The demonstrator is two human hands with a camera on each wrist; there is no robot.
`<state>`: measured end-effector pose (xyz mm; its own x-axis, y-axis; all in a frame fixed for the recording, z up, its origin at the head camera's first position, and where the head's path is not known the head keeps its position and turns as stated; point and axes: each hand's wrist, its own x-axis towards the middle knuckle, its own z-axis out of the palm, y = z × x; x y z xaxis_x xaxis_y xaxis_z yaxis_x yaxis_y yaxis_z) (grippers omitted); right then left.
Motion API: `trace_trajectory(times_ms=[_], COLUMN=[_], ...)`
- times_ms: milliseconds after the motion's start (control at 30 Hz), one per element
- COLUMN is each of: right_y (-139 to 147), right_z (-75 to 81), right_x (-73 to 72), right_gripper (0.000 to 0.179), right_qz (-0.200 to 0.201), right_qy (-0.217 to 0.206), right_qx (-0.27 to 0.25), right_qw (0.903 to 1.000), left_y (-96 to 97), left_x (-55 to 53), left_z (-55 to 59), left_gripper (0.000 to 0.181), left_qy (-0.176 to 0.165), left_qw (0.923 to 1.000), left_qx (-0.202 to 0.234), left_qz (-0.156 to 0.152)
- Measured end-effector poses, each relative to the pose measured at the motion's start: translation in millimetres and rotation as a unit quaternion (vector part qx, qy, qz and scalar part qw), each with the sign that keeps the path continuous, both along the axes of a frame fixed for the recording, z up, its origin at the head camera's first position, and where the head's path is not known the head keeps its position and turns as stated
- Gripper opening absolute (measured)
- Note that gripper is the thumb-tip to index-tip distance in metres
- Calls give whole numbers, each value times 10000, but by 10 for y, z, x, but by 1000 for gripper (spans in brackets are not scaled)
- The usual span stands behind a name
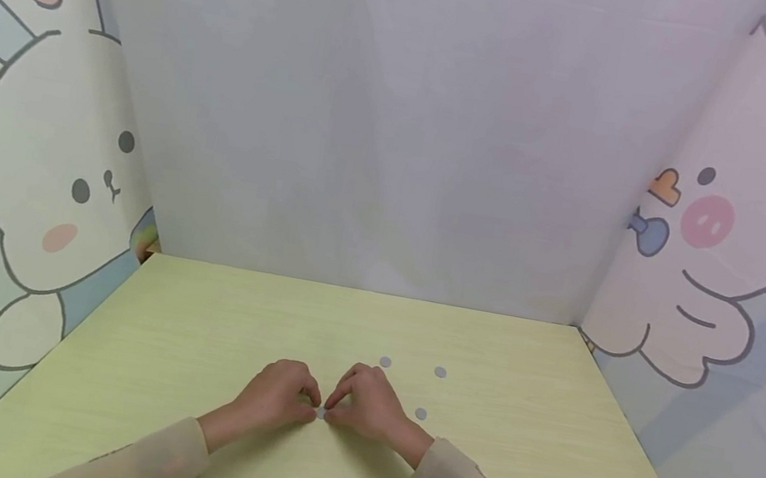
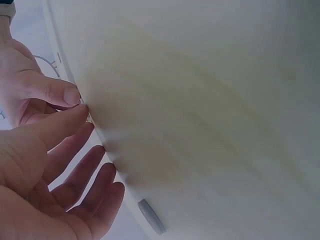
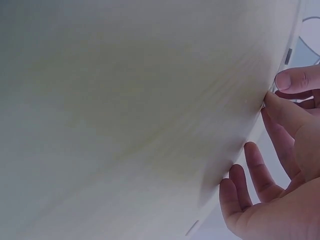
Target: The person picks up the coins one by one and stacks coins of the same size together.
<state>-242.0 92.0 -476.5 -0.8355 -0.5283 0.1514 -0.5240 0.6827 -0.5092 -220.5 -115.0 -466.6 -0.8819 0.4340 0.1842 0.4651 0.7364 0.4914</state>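
A small grey disc (image 1: 321,413) lies low over the table between my two hands, mostly covered by the fingertips. My left hand (image 1: 278,399) pinches it from the left with thumb and forefinger. From the right, my right hand (image 1: 370,406) pinches the opposite edge in the same way. In the right wrist view, the right thumb (image 3: 282,107) and forefinger meet at the tabletop, and the other fingers (image 3: 256,167) spread loosely, tips down. The left wrist view has the left hand's fingers (image 2: 102,192) likewise touching the table surface.
Three more grey discs lie flat on the pale yellow table (image 1: 226,314): one disc (image 1: 385,362) just beyond the right hand, another disc (image 1: 440,372) farther right, and a third disc (image 1: 420,414) by the right wrist. Cloth walls (image 1: 387,121) with cartoon animals enclose the table's back and sides.
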Motion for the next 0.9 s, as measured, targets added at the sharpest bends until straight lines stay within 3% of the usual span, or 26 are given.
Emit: trace_trajectory(times_ms=[900], right_y=[-2], right_z=[-7], right_x=[-16], right_gripper=[8], right_qz=[126], right_qy=[263], right_qx=[95], right_qw=[9995], left_y=[75], left_x=[17], left_z=[10], left_gripper=[10], left_qy=[33], left_qw=[9999], left_qx=[38], left_qz=[120])
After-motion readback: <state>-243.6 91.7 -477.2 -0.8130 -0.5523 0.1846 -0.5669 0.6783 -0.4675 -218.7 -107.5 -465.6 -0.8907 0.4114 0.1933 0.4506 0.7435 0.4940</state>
